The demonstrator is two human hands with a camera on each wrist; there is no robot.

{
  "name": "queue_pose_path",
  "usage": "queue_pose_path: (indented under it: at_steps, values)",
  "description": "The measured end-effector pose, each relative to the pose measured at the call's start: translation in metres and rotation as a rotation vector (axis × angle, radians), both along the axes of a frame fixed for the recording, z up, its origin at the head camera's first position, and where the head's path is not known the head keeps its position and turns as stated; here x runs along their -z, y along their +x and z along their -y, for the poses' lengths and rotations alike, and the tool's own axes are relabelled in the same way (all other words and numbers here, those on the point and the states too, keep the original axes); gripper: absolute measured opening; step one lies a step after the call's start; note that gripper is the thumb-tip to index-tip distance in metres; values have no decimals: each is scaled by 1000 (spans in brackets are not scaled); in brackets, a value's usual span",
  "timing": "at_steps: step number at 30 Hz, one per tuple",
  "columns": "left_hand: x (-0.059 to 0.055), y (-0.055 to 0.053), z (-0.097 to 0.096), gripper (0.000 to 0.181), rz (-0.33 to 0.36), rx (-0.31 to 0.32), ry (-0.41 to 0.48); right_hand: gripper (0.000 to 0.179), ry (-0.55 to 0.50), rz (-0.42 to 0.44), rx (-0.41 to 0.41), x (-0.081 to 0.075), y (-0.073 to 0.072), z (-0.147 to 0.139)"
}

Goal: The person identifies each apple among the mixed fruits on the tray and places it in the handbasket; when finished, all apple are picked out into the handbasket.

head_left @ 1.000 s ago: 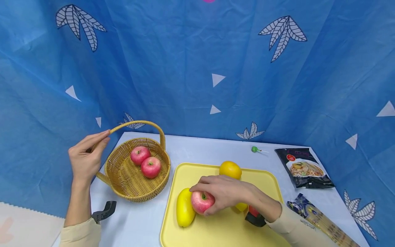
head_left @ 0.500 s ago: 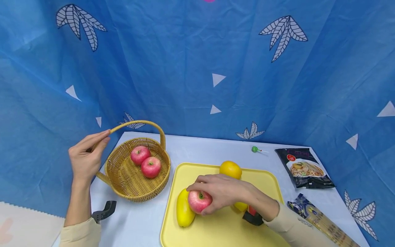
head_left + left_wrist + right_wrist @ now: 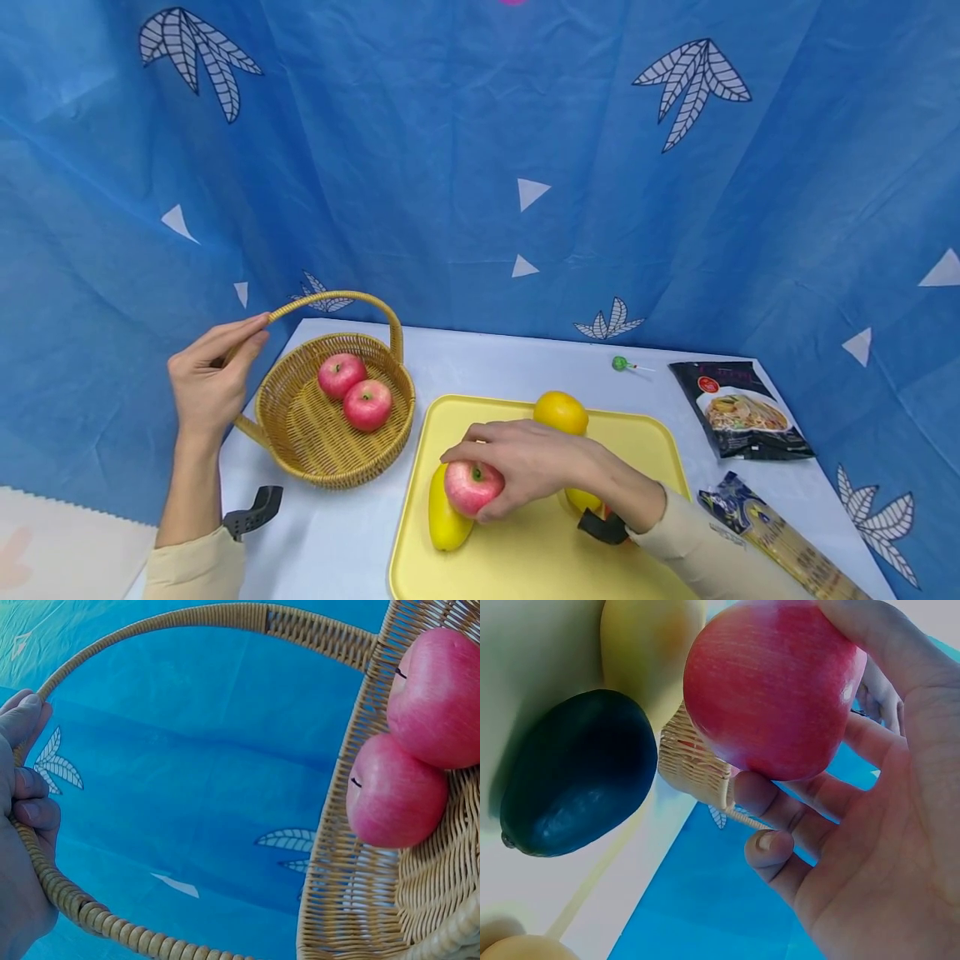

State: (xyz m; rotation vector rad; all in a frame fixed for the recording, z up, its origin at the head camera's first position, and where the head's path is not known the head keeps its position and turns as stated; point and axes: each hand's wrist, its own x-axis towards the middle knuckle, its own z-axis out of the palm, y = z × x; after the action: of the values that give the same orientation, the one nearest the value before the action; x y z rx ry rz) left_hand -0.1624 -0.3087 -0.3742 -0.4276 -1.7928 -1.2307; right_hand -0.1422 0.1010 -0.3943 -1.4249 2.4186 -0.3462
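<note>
My left hand grips the arched handle of a round wicker basket, which stands on the table's left side. Two red apples lie together inside the basket. Over the yellow tray, my right hand holds a third red apple between thumb and fingers. The held apple overlaps a long yellow mango-like fruit in the head view. A dark green avocado-like fruit shows on the tray in the right wrist view, hidden behind my hand from the head.
An orange-yellow round fruit sits at the tray's back edge, and another yellow fruit shows partly under my right wrist. Beyond the tray lie a green lollipop, a black noodle packet and a pasta bag. A blue curtain hangs behind.
My right hand has moved a little to the left with the apple in its grip, covering more of the yellow mango-like fruit. The left hand and the basket have stayed in place.
</note>
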Motion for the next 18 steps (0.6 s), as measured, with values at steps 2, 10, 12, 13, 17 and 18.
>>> queue_pose_path:
  at_steps: [2, 10, 12, 13, 17, 18]
  values:
    - [-3, 1, -2, 20, 1, -1, 1, 69, -1, -6, -4, 0, 0, 1]
    - [-9, 4, -7, 20, -3, 1, 9, 67, -17, -38, -32, -2, -2, 7]
    - [-10, 5, -8, 19, -9, 0, 8, 67, -22, -50, -36, -3, -2, 9]
    - [-11, 5, -8, 19, -12, 1, 6, 67, -24, -52, -37, -4, -2, 10]
    - [-11, 7, -10, 19, -18, 6, 3, 66, -23, -43, -31, -5, -4, 13]
    - [-11, 7, -10, 19, -18, 7, 2, 66, -23, -41, -30, -5, -4, 14]
